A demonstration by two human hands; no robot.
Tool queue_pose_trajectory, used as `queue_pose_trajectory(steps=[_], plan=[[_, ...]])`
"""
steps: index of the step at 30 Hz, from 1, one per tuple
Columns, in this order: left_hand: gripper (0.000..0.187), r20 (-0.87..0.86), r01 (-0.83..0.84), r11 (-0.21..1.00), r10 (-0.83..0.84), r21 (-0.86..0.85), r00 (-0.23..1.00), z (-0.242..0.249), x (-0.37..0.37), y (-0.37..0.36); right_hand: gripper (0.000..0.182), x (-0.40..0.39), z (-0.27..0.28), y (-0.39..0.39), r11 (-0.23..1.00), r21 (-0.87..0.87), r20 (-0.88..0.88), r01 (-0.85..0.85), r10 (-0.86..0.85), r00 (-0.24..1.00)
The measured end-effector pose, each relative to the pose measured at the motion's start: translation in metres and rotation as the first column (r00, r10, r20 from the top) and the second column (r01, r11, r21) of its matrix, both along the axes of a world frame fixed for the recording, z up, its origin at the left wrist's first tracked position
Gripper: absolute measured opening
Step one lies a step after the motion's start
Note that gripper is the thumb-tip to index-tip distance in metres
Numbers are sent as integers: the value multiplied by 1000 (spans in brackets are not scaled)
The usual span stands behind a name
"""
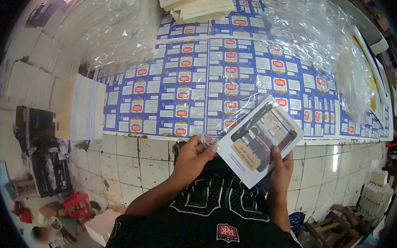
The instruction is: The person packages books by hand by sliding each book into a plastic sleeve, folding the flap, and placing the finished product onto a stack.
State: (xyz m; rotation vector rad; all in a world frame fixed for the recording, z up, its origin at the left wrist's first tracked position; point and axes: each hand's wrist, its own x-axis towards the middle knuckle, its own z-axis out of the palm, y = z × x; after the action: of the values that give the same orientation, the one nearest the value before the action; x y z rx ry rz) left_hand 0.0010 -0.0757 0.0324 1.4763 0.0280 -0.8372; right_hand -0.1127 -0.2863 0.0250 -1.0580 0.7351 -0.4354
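A white booklet with a dark picture and a tan label on its cover is tilted in front of my body. My right hand grips its lower right side, thumb on the cover. At the booklet's left corner, my left hand pinches clear plastic film between thumb and fingers. Film also stretches over the upper edge of the booklet; whether the booklet is inside it, I cannot tell. Beneath lies a table covered with blue printed sheets bearing red labels.
Heaps of clear plastic bags lie at the table's back left and right. Cream papers are stacked at the back middle, and a booklet stack stands at the left edge. A person is at the lower left.
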Motion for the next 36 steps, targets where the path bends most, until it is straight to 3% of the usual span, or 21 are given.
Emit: queue_pose_trajectory(steps=[3, 6, 8, 10, 11, 12, 14, 15, 16, 18, 19, 21, 24, 26, 28, 30, 32, 33, 34, 35, 36], plan=[[30, 0, 24, 1000, -24, -2, 1000, 2, -4, -5, 43, 3, -3, 6, 999, 43, -4, 2, -2, 1000], [33, -141, 4, 990, -25, -144, 990, 9, -10, -9, 46, 5, -1, 20, 995, 95, -5, -30, 31, 1000], [32, -285, -212, 952, 146, -219, 947, 10, -10, -9, 48, 7, 6, 31, 992, 102, -6, -69, 70, 998], [32, -285, -306, 916, 229, -261, 931, 0, -7, -1, 49, 4, 14, 38, 948, 203, 2, -245, 250, 968], [32, -286, -306, 909, 225, -283, 932, -2, -3, 11, 47, 1, 11, 30, 922, 144, -69, -360, 372, 925], [33, -287, -307, 902, 220, -305, 932, -3, 2, 24, 47, 0, 0, 16, 922, 142, -69, -360, 372, 926], [37, -301, -210, 951, 138, -225, 944, 0, 14, 55, 59, 1, -25, -13, 943, 297, 149, -152, 112, 983], [38, -307, -157, 956, 77, -246, 948, 1, 17, 69, 72, 3, -7, -27, 921, 230, 122, -316, 294, 948], [39, -312, -104, 958, 16, -267, 950, 2, 17, 77, 73, 7, -1, -30, 905, 243, 74, -348, 341, 937], [40, -296, -42, 968, -35, -247, 954, -2, 11, 80, 59, 25, 21, -21, 779, -125, -274, -615, 568, 776], [41, -274, 18, 973, -83, -231, 958, -4, 7, 81, 59, 25, 22, -14, 781, -123, -276, -612, 565, 777], [41, -278, 37, 981, -91, -191, 956, -11, 0, 82, 40, 25, 23, -3, 806, 0, -197, -592, 580, 790], [43, -289, 70, 986, -112, -151, 951, -13, -6, 88, 34, 14, 21, 1, 796, 109, -268, -596, 601, 753], [45, -296, 185, 982, -188, -40, 937, -8, -10, 93, 32, 2, 21, 2, 790, 167, -306, -590, 611, 730], [45, -279, 275, 961, -274, -34, 920, -8, -16, 107, 33, -11, 20, 1, 700, 181, -361, -691, 701, 616], [45, -259, 361, 932, -355, -25, 898, -8, -18, 120, 37, -25, 16, -1, 685, 291, -285, -668, 729, 623], [44, -226, 445, 892, -451, -79, 863, -9, -19, 129, 45, -33, 13, -14, 499, 234, -146, -835, 867, 477], [44, -226, 444, 893, -449, -77, 864, -10, -15, 125, 45, -28, 8, -26, 483, 164, -176, -860, 872, 457], [45, -202, 352, 935, -339, 32, 919, -12, -9, 116, 45, -19, 2, -24, 484, 165, -174, -860, 872, 457], [47, -162, 246, 960, -224, 135, 961, -14, -6, 105, 44, -9, -5, -21, 610, 150, -144, -778, 792, 593], [47, -151, 244, 960, -224, 135, 963, -16, -4, 97, 44, 1, -9, -18, 724, 133, -107, -677, 690, 716]])
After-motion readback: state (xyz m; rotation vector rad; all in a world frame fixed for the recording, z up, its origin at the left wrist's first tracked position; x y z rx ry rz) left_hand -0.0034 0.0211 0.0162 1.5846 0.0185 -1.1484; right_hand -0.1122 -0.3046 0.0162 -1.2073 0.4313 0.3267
